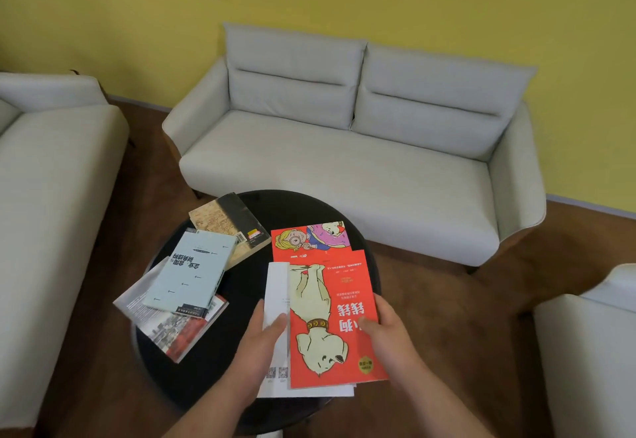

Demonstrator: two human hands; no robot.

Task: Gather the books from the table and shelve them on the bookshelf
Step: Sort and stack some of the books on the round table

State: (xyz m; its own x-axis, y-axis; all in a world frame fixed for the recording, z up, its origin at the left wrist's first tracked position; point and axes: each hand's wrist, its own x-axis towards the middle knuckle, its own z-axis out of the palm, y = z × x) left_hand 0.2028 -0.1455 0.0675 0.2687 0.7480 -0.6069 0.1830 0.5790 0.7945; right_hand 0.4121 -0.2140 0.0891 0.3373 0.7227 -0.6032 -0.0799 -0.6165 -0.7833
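Six books in all on the round black table (pixel 292 207), in two groups.

Noted at near right a red book (pixel 330 320): glossy red cover, cream cartoon dog with a brown studded collar, large yellow characters, round gold seal at the near corner, print upside down to the wearer. Found lying on a white book (pixel 277 296), which shows along the left side and the near edge, with two small square codes by that edge. Further back, partly under both, a second red book (pixel 309 238) with a cartoon blond child holding a magnifier.

Recorded left hand (pixel 265 337) gripping the white book at its left edge, thumb pressed on top, other fingers hidden beneath. Right hand (pixel 385 331) clamped on the red book's right edge, thumb flat on the cover, fingers curled round the edge. Cannot tell whether lifted or resting on the table.

At left: pale blue book (pixel 192 272) lying across a grey-and-red book (pixel 175 331), its far corner overlapping a brown-and-black book (pixel 234 220). Beyond the table, pale grey sofa (pixel 344 162) against a yellow wall (pixel 447 7).
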